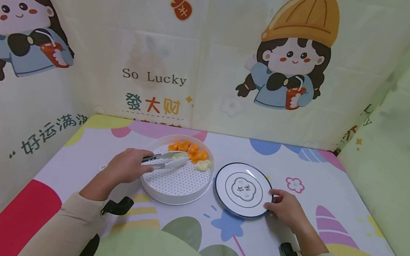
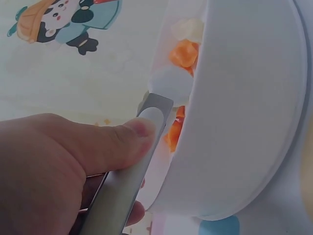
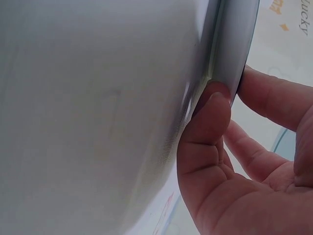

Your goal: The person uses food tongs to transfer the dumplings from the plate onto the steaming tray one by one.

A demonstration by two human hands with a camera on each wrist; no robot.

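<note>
My left hand (image 1: 127, 166) grips metal tongs (image 1: 154, 157) with white tips, thumb pressed along one arm in the left wrist view. The tips reach into a round white steamer basket (image 1: 175, 197) with a perforated bottom, overlapping a pale dumpling-shaped piece. Several orange dumpling-shaped pieces (image 1: 184, 145) lie along the basket's far side, with another pale piece (image 1: 203, 165) at their right end. My right hand (image 1: 288, 206) pinches the right edge of a white plate (image 1: 226, 188) with a dark blue rim. In the right wrist view, fingers and thumb (image 3: 203, 142) hold that rim.
A colourfully printed cloth (image 1: 179, 244) covers the table, and the basket and plate are side by side on its middle. Printed fabric walls (image 1: 217, 61) enclose the table at the back and both sides.
</note>
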